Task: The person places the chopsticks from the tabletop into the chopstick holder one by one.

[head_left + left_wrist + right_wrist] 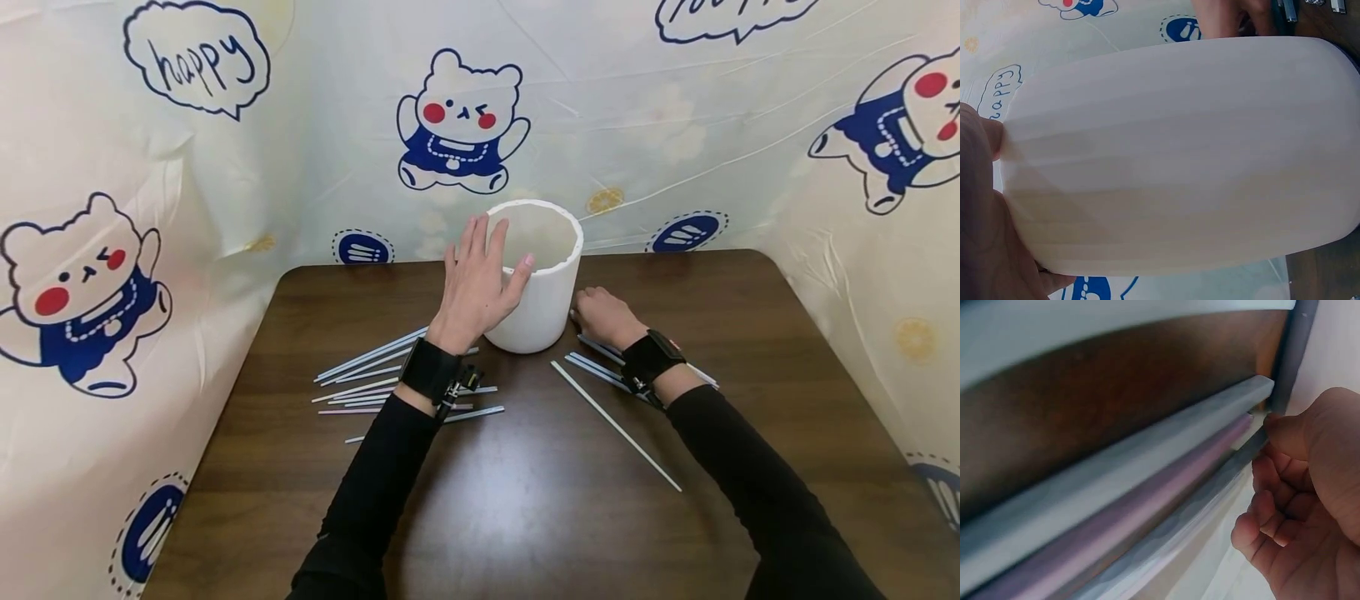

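Both hands are busy around the pot: the left hand lays its fairly straight, spread fingers against the rim and side, while the right hand pinches one end of a grey-blue stick between thumb and finger, just beside the pot. I have the pot near the far edge of the tabletop, with a patterned cloth behind it. Left of it lies a loose fan of sticks; blue sticks lie by the right wristband, and a pale stick lies alone, nearer me. The left forearm crosses part of the fan.

The pot stands upright, mouth up, its long axis vertical. On my right wrist feed, the pinched stick slants from lower left up to the thumb, roughly along a purple stick.

I can't see the pot's floor. The right hand and wrist cover most of the pinched stick from the head; its other end I can't make out. A pale band along the top of that wrist feed is blurred and cut off.
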`<act>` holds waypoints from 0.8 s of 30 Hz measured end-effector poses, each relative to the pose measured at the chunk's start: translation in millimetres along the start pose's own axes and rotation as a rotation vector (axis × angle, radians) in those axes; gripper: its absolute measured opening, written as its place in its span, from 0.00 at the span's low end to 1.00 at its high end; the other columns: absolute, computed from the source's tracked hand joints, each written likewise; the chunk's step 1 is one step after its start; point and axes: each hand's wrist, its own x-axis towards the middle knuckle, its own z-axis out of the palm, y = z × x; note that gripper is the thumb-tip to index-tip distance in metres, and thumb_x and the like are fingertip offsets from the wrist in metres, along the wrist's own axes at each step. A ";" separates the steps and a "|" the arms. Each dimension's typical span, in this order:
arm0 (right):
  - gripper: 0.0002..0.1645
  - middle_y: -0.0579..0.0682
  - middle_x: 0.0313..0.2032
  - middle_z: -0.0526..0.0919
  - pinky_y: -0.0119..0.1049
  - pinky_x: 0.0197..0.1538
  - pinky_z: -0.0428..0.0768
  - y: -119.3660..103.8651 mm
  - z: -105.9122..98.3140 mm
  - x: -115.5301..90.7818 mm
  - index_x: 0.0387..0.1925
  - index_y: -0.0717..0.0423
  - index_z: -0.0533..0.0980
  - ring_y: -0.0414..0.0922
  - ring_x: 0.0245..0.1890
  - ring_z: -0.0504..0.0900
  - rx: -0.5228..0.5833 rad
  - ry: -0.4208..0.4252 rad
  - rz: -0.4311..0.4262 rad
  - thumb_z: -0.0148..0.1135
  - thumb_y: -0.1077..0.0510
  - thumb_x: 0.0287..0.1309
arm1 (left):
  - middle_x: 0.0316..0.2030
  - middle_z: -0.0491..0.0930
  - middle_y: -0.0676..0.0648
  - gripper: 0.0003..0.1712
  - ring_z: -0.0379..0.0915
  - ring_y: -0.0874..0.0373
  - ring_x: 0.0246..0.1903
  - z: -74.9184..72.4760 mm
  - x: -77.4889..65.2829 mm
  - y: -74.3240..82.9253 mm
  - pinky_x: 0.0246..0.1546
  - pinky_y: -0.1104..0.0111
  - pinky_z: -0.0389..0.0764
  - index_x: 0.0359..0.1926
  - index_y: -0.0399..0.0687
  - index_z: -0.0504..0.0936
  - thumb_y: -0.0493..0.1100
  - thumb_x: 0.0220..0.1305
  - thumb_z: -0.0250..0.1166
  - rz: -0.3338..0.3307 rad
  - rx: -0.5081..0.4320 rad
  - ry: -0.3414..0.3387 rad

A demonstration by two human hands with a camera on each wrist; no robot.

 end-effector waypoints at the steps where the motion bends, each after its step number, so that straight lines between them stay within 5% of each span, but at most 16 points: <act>1: 0.13 0.65 0.41 0.81 0.58 0.50 0.81 0.3 -1.3 -0.4 0.44 0.69 0.75 0.62 0.47 0.80 0.004 -0.001 0.007 0.54 0.59 0.71 | 0.80 0.51 0.36 0.44 0.40 0.42 0.81 0.0 -0.2 0.4 0.75 0.35 0.49 0.78 0.48 0.56 0.70 0.74 0.42 -0.001 -0.001 -0.003; 8: 0.11 0.61 0.31 0.80 0.56 0.35 0.81 4.4 -19.1 -4.5 0.46 0.63 0.69 0.59 0.35 0.84 0.058 0.066 0.035 0.51 0.57 0.75 | 0.80 0.50 0.37 0.43 0.41 0.41 0.81 0.9 -2.4 0.4 0.76 0.35 0.47 0.77 0.47 0.58 0.69 0.74 0.42 -0.005 -0.009 -0.013; 15: 0.13 0.63 0.36 0.83 0.60 0.40 0.82 10.0 -44.7 -11.3 0.44 0.63 0.76 0.61 0.41 0.83 0.044 0.207 0.008 0.50 0.57 0.75 | 0.80 0.50 0.36 0.43 0.42 0.38 0.80 3.4 -3.1 0.4 0.75 0.34 0.48 0.77 0.46 0.58 0.69 0.74 0.42 -0.002 -0.019 -0.001; 24: 0.12 0.62 0.28 0.80 0.54 0.28 0.75 -7.1 -130.8 -39.0 0.45 0.65 0.75 0.59 0.24 0.77 0.009 0.576 -0.104 0.50 0.59 0.76 | 0.79 0.51 0.35 0.41 0.48 0.37 0.78 3.1 -2.8 1.2 0.75 0.39 0.55 0.76 0.45 0.58 0.66 0.75 0.44 0.015 -0.027 0.029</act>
